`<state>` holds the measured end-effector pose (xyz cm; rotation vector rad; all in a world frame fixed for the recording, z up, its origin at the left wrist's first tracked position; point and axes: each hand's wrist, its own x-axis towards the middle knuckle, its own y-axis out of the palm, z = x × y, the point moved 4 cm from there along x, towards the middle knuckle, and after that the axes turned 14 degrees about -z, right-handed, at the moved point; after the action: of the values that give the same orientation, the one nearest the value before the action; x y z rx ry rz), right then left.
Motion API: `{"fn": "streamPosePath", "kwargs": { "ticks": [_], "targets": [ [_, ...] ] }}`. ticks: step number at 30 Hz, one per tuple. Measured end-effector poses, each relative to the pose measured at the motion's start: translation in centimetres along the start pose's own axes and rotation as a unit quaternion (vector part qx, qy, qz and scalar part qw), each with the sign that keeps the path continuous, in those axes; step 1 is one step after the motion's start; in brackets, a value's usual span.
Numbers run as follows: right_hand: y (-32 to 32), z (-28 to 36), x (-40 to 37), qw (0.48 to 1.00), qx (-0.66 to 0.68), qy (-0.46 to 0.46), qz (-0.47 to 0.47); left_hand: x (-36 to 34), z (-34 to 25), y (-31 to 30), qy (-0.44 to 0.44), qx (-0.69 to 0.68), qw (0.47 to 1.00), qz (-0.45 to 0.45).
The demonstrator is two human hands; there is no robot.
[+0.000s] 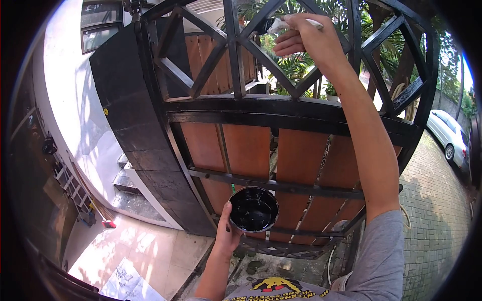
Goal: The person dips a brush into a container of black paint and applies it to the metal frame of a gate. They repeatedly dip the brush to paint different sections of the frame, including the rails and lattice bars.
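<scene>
My right hand (pixel 301 37) is raised to the upper lattice of a black metal gate (pixel 286 106), its fingers pinched round a paintbrush (pixel 273 26). The brush's dark, paint-covered bristles are right at a diagonal bar, and its handle looks white and smeared. Lower down, my left hand (pixel 229 233) grips the side of a round can of black paint (pixel 254 209), held in front of the gate's brown panels (pixel 246 148). Glossy black paint shows inside the can, its mouth tilted toward me. The underside of the can and part of my left fingers are hidden.
A black-tiled pillar (pixel 133 125) stands left of the gate, with steps (pixel 128 183) behind it. A ladder (pixel 75 185) leans at the far left. Paper (pixel 129 283) lies on the tiled floor. A silver car (pixel 448 131) is parked on the paved drive at right.
</scene>
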<state>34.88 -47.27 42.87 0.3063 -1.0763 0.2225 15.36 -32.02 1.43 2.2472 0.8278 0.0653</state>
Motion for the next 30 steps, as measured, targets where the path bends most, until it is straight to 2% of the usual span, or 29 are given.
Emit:
{"fn": "streamPosePath", "kwargs": {
  "ticks": [2, 3, 6, 7, 10, 11, 14, 15, 19, 22, 25, 28, 30],
  "targets": [
    [-0.2, -0.4, 0.4, 0.999, 0.03, 0.003, -0.031, -0.1, 0.0, 0.0, 0.0, 0.002, 1.0, -0.005],
    [-0.1, -0.1, 0.5, 0.991, 0.089, -0.004, -0.097, -0.2, -0.1, 0.1, -0.003, -0.002, 1.0, -0.012],
    [0.4, -1.7, 1.2, 0.981, 0.15, 0.049, -0.115, -0.6, -0.1, 0.2, -0.015, -0.01, 0.999, -0.03],
    [0.4, -1.8, 0.6, 0.992, 0.097, 0.061, -0.056, -0.6, -0.1, 0.1, -0.018, -0.008, 0.999, -0.033],
    [0.1, -1.6, 0.4, 0.991, 0.111, 0.069, -0.042, -0.8, -0.3, 0.3, -0.016, 0.0, 0.999, -0.03],
    [-0.8, -2.3, 1.3, 0.989, 0.134, 0.041, -0.049, -0.9, -0.4, 0.4, -0.013, 0.002, 1.0, -0.029],
    [-2.0, -1.6, 2.0, 0.992, 0.05, -0.039, -0.108, -1.0, -0.5, 0.5, -0.005, 0.0, 1.0, -0.027],
    [-1.6, -1.9, 2.1, 0.996, 0.023, -0.029, -0.076, -0.9, -0.5, 0.4, -0.002, 0.0, 1.0, -0.026],
    [-0.8, -2.2, 1.2, 0.994, 0.064, -0.004, -0.093, -0.6, -0.2, 0.3, 0.0, -0.001, 1.0, -0.023],
    [-0.6, -1.2, 0.8, 0.984, 0.1, -0.06, -0.138, -0.4, 0.2, -0.1, 0.002, 0.004, 1.0, -0.013],
    [0.5, -0.7, -0.4, 0.997, 0.066, 0.024, -0.019, -0.8, -0.1, 0.2, 0.002, 0.011, 1.0, -0.007],
    [-0.6, -0.2, 0.9, 0.977, 0.112, -0.087, -0.159, -0.9, 0.0, 0.6, -0.004, 0.012, 1.0, -0.023],
    [0.4, -0.3, 0.0, 0.987, 0.072, -0.075, -0.125, -0.9, 0.1, 0.6, -0.004, 0.014, 1.0, -0.028]
  ]
}}
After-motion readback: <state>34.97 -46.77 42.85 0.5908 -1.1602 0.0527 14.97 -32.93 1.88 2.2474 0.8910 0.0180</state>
